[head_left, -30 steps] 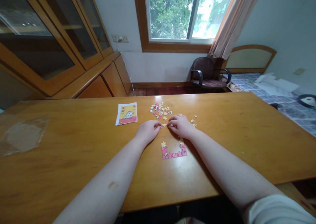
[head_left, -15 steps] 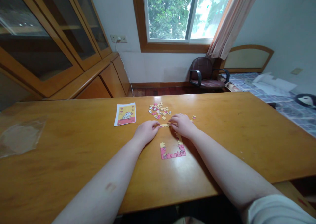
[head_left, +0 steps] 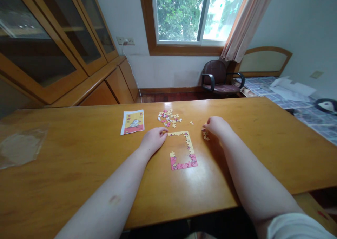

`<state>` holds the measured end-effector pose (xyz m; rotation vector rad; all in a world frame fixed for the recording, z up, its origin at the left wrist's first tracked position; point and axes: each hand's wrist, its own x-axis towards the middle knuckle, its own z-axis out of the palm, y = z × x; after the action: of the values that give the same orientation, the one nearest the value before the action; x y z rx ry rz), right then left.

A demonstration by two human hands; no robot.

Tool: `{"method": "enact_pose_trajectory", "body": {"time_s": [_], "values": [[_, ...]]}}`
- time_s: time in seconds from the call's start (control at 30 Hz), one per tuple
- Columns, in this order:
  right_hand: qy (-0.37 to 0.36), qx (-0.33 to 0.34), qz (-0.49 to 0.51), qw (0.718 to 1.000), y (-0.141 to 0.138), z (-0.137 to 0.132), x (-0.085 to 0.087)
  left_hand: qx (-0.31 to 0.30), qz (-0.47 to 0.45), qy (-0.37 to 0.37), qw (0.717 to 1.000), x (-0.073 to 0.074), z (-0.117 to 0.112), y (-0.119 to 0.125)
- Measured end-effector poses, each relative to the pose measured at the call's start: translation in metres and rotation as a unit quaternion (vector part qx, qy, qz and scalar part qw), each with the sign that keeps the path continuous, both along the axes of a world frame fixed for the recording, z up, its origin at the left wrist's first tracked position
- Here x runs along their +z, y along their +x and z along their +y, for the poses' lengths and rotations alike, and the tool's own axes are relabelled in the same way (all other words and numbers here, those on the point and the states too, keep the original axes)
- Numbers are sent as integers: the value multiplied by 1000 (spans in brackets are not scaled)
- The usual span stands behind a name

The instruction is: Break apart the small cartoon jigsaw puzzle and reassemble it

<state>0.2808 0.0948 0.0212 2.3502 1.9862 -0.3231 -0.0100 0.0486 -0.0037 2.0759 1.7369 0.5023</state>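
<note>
A partly built jigsaw frame (head_left: 190, 148) in yellow and pink lies on the wooden table (head_left: 79, 154), with a gap on its left side. My left hand (head_left: 153, 139) rests curled at the frame's top left corner, fingertips touching it. My right hand (head_left: 216, 126) is to the right of the frame, fingers curled over a small cluster of loose pieces (head_left: 205, 135). A heap of loose pieces (head_left: 168, 118) lies just beyond the frame. The picture card (head_left: 132, 122) lies to the left of the heap.
A crumpled clear plastic bag (head_left: 19, 146) lies at the table's left end. A single piece (head_left: 191, 123) sits between heap and right hand. Beyond the table stand a wooden cabinet (head_left: 52, 49), a dark chair (head_left: 219, 77) and a bed (head_left: 295, 98).
My right hand has let go of the frame's top edge and moved right to the small cluster of pieces. The top strip now lies joined to the frame. My left hand stayed.
</note>
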Motion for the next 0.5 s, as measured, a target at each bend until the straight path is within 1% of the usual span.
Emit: {"method": "enact_pose_trajectory", "body": {"time_s": [0.13, 0.23, 0.3, 0.37, 0.5], "values": [[-22, 8, -16, 1000, -16, -7, 1, 1, -5, -1, 1000, 1, 0, 0], [-19, 17, -7, 1000, -17, -7, -1, 2, -4, -5, 1000, 2, -1, 1], [-18, 25, 4, 1000, -11, -4, -3, 4, -3, -4, 1000, 2, -1, 1], [-14, 18, 9, 1000, -2, 1, -5, 4, -4, -3, 1000, 2, -1, 1], [36, -44, 14, 998, 20, 12, -6, 1, -7, -6, 1000, 2, -1, 1]]}}
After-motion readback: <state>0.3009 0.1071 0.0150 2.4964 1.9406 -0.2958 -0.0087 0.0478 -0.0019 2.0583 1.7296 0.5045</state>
